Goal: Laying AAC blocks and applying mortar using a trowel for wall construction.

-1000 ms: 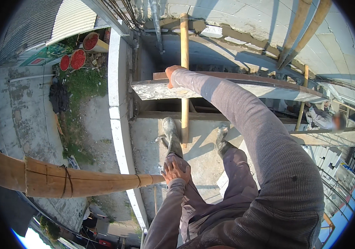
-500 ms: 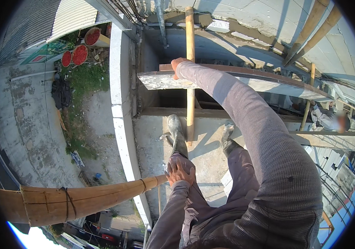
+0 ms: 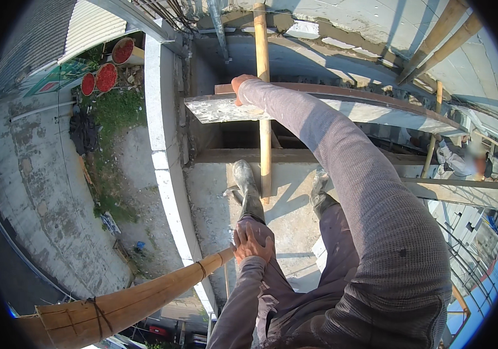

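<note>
My right hand (image 3: pixel 242 87) is closed over the upper edge of a long wooden plank (image 3: pixel 220 109), near its left end. The plank's near face is smeared greyish white, and a brown strip (image 3: pixel 330 89) runs along its far side. It spans an opening and crosses in front of an upright-looking bamboo pole (image 3: pixel 265 142). Spread-fingered, my left hand (image 3: pixel 252 247) lies on my left knee. Just beside it ends a thicker bamboo pole (image 3: pixel 138 299) bound with dark ties; whether the hand touches it, I cannot tell.
My boots (image 3: pixel 249 189) stand on a concrete slab (image 3: pixel 211 186). A white wall edge (image 3: pixel 170 192) drops to a yard on the left, with red-filled containers (image 3: pixel 106 77). Another person (image 3: pixel 461 163) is at the far right. Two bamboo poles (image 3: pixel 438 43) lean at upper right.
The view has shifted slightly, so most things sit a little farther left. Both hands keep their places, the right on the plank and the left on the knee.
</note>
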Action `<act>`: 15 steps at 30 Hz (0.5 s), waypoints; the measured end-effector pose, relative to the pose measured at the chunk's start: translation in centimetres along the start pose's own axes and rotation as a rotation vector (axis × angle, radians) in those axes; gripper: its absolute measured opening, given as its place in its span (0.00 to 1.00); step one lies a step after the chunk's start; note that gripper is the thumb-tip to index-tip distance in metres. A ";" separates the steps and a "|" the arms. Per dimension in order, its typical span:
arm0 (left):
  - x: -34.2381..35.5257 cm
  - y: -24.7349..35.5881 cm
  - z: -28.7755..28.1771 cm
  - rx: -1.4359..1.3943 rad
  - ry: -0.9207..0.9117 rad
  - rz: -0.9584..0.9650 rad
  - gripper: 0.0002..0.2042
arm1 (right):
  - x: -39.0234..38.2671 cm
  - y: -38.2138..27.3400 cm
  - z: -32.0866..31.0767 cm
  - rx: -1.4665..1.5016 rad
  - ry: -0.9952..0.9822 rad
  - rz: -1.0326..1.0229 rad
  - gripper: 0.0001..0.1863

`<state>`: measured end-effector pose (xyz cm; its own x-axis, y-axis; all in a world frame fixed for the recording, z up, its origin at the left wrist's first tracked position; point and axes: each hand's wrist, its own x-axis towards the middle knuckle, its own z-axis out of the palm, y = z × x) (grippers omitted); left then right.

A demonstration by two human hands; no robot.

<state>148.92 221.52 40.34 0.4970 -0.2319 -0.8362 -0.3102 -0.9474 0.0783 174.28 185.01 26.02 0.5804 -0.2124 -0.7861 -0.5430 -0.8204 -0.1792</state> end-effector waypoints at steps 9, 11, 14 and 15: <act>-0.4 0.5 0.0 -0.019 0.043 0.038 0.39 | 1.6 0.2 -1.6 -0.016 -0.035 0.011 0.25; -0.1 1.2 -0.2 -0.025 0.050 0.078 0.38 | 2.3 1.5 -2.2 -0.052 -0.048 0.011 0.26; 0.3 1.6 0.3 0.013 0.053 0.097 0.37 | 3.2 3.1 -2.7 -0.057 -0.057 0.029 0.27; 0.2 1.7 0.3 0.015 0.045 0.102 0.37 | 3.2 3.2 -2.7 -0.055 -0.062 0.035 0.27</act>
<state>148.26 219.95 40.19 0.4986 -0.3366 -0.7988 -0.3727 -0.9152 0.1530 176.06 180.25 24.53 0.5219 -0.2097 -0.8268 -0.5272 -0.8413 -0.1194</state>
